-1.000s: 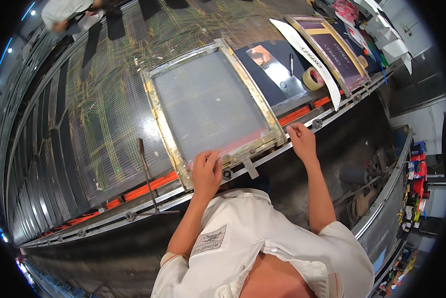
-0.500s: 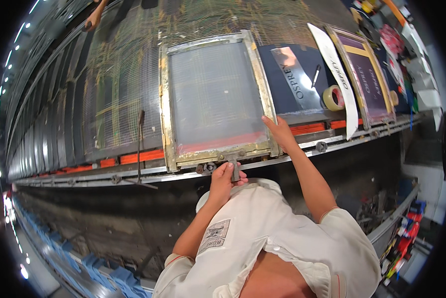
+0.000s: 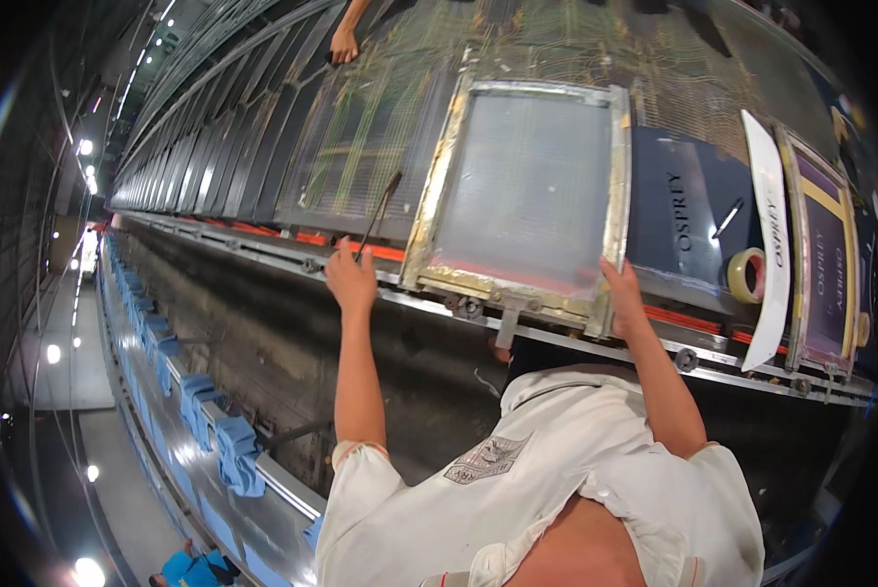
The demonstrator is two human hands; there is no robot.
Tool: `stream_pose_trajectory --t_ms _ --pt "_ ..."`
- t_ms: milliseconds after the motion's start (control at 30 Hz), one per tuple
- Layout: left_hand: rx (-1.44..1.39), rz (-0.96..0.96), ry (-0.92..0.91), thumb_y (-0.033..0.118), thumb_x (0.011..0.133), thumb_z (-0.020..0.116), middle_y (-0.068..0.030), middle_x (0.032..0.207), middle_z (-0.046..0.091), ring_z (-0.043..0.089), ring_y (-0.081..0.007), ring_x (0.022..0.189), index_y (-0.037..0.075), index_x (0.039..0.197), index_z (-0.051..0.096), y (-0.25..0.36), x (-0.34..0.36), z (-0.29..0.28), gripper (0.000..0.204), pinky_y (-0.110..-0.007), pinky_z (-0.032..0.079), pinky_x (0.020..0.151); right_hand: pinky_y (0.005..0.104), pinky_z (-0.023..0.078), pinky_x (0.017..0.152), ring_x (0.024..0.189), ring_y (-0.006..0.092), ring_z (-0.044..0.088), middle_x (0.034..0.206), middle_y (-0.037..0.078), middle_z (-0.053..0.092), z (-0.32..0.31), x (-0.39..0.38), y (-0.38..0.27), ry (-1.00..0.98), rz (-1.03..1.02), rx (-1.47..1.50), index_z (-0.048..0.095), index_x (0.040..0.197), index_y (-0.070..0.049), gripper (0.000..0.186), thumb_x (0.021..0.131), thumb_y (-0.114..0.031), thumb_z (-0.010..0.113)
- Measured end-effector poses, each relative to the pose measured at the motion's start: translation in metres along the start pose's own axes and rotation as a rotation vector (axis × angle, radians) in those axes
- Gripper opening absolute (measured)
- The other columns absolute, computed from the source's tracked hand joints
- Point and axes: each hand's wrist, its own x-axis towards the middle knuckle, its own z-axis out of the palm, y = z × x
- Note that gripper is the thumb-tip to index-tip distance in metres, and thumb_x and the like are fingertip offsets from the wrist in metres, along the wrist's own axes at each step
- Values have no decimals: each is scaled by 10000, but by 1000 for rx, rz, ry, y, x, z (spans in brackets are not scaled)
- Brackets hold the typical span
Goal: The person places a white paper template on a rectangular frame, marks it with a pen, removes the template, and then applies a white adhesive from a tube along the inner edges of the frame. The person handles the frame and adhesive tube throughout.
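Note:
A screen-printing frame (image 3: pixel 429 201) with pale translucent mesh and worn, yellowish edges lies on the long printing table (image 3: pixel 307 166), a flat metal tab at its near side. My right hand (image 3: pixel 623 293) grips the frame's right edge near the lower corner. My left hand (image 3: pixel 351 274) is left of the frame at the rail, fingers apart, at the lower end of a thin rod tool (image 3: pixel 384 205); I cannot tell whether they touch it.
At the right lie a dark lettered board (image 3: pixel 654 225), pen (image 3: pixel 727 217), tape roll (image 3: pixel 746 275), white lettered strip (image 3: pixel 764 240) and second screen (image 3: pixel 819 254). Another person's hand (image 3: pixel 344 44) is across the table; light-blue items (image 3: pixel 235 450) line the opposite row, where another person (image 3: pixel 194 567) is.
My left hand left the metal tab and moved leftward to the rod. My right hand stays at the screen's right edge. The view turned, shifting the table rightward in the picture.

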Motion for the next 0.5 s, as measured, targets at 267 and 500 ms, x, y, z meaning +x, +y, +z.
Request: stream_pose_trajectory --t_ms 267,500 --pt "-242 -82 22 196 989 560 -178 995 694 613 -452 886 66 1112 699 -14 -2 10 226 -466 504 809 446 632 710 824 317 715 1065 258 676 46 -43 -115 -125 5 227 433 1244 13 356 999 -213 559" --pt "-1467 -526 228 185 1086 461 81 664 354 262 13 522 66 1362 572 100 -55 -158 320 -196 205 414 451 635 715 843 304 719 1003 253 692 53 -50 -139 -112 -9 282 435 1238 -8 323 999 -202 533"
